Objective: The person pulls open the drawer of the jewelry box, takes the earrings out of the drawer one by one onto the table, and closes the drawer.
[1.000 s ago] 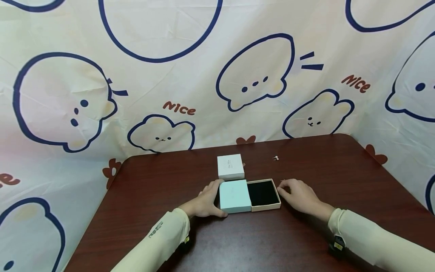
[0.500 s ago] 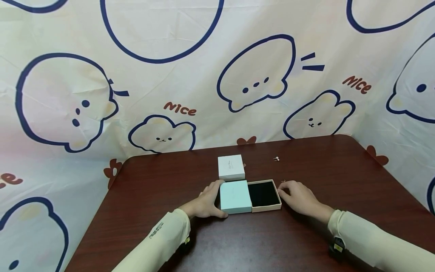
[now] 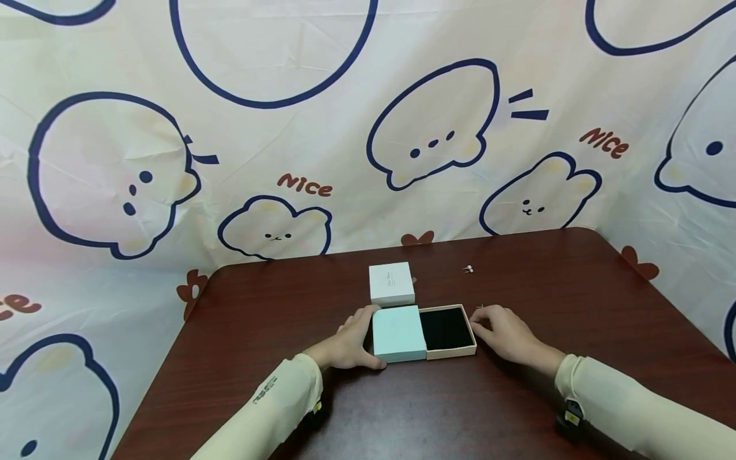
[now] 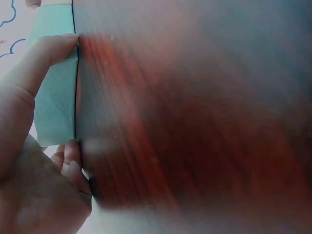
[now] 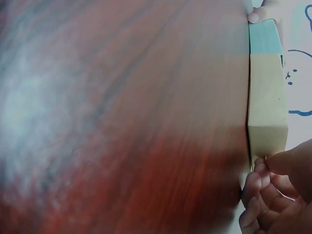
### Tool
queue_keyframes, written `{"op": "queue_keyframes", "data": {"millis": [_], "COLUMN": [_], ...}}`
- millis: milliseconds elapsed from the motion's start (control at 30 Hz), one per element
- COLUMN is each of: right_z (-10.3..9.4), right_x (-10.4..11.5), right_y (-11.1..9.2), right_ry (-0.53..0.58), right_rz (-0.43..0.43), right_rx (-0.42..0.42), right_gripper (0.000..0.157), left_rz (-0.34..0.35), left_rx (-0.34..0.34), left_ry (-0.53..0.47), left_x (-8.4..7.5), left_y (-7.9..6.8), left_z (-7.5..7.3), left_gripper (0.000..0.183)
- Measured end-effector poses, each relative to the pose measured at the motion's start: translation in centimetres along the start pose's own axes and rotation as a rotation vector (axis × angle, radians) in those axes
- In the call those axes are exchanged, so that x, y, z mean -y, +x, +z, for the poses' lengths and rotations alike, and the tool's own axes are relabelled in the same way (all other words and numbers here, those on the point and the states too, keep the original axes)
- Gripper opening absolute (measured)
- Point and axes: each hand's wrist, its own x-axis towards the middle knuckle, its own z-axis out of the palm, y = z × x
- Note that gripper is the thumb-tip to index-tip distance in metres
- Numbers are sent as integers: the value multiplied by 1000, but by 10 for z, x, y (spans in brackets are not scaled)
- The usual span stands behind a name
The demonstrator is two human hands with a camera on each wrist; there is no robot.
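A pale teal slide-out gift box [image 3: 399, 333] lies on the table, its cream drawer [image 3: 451, 352] pulled out to the right and showing a black lining [image 3: 445, 328]. My left hand [image 3: 346, 342] grips the teal sleeve at its left end, thumb at the near side and fingers at the far side. In the left wrist view the thumb [image 4: 56, 51] presses the teal side wall. My right hand [image 3: 506, 332] is at the drawer's right end. In the right wrist view, thumb and forefinger pinch together at that end wall [image 5: 268, 138], on a small pull tab mostly hidden by the fingertips.
A closed white box [image 3: 391, 282] with faint lettering stands just behind the teal one, a small brown tab at its right side. Farther back right lies a tiny white-and-metal piece [image 3: 468, 269]. Another tiny thin piece [image 3: 480, 306] lies beyond my right hand. A patterned cloth hangs behind the table.
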Motion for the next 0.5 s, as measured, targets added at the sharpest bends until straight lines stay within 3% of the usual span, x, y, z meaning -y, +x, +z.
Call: {"op": "queue_keyframes", "data": {"millis": [200,500], "right_z": [0,-1], "right_x": [-3,-3], "right_y": [1,2], "right_ry": [29,82], "right_rz": [-40,-14], "right_rx": [-1,35], "right_gripper": [14,16], "left_rz": [-2,-5], "left_rx": [5,10], "left_ry": [-2,-7], "left_x": [0,-1], "left_y": [0,-1], "left_z": [0,-1], "left_gripper": [112,111]}}
